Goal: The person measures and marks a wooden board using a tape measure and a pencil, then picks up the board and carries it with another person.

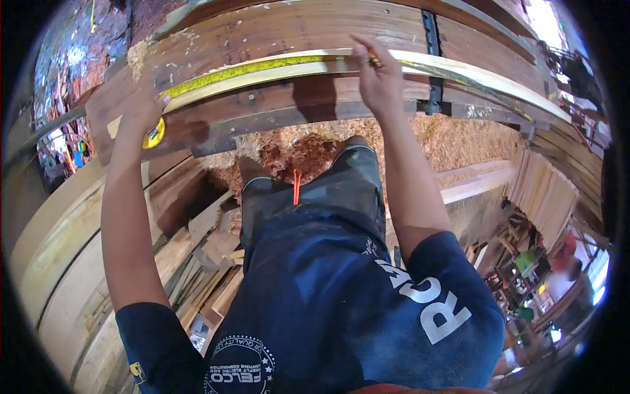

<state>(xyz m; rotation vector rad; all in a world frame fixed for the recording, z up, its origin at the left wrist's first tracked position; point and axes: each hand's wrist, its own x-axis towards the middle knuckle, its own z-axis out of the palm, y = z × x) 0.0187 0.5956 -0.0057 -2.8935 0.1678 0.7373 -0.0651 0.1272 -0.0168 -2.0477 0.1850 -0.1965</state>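
Two bare hands of ours reach over the worktop (262, 33), with a tape measure's yellow blade (256, 68) drawn out along a pale wood strip (230, 92) between them. Our left hand (139, 113) is at ten o'clock, by the strip's left end; its thumb touches the blade, and the round yellow case (155, 133) shows just below the hand. Most of the left fingers are hidden, so we cannot tell how far they are closed. At one o'clock our right hand (382, 82) is over the strip, its fingers partly curled, with a small object (374, 59) showing at them; we cannot tell what it is or whether they grip it. The tape reappears beyond this hand, toward two o'clock, where a dark metal bar (431, 59) crosses the worktop. Wood shavings (453, 144) lie below at two o'clock, stacked boards (541, 194) at three, and long planks (59, 262) at eight.
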